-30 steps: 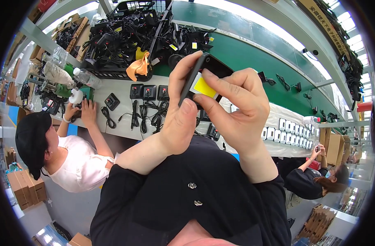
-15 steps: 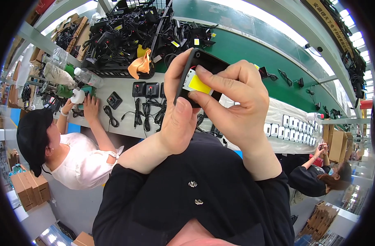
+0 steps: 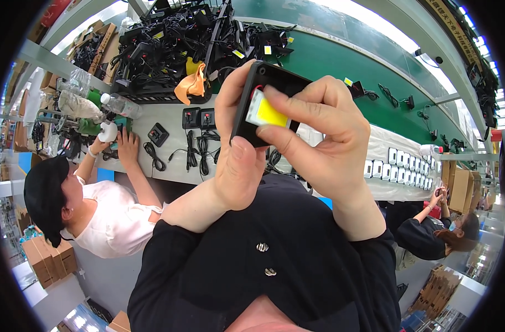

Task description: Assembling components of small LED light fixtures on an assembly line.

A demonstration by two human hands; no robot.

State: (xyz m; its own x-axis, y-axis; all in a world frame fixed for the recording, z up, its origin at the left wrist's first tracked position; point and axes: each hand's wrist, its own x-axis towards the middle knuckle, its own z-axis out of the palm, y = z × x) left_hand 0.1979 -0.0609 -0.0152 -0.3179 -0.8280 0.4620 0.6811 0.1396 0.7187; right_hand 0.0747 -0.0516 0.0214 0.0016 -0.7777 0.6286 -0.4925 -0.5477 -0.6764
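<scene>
My left hand [image 3: 236, 171] is closed around the edge of an open black rectangular housing [image 3: 283, 84], held up tilted in front of my chest. Between the thumb and fingers of my right hand [image 3: 335, 135] is a small LED panel [image 3: 271, 115], yellow-faced with a white border. The panel sits at a slant in the housing's mouth; whether it touches the bottom is hidden. A bit of red wire [image 3: 256, 88] shows at the panel's upper left corner.
A black crate [image 3: 153, 95] heaped with cabled black units stands far left, an orange cloth [image 3: 190, 84] on its rim. Small black units [image 3: 191, 118] lie on the bench. Rows of white-framed pieces [image 3: 399, 166] are at right. Co-workers sit at left [image 3: 111, 221] and right [image 3: 429, 235].
The LED panel has tilted a little within the housing, and more of its white border shows. My right hand has shifted slightly right; both grips are kept.
</scene>
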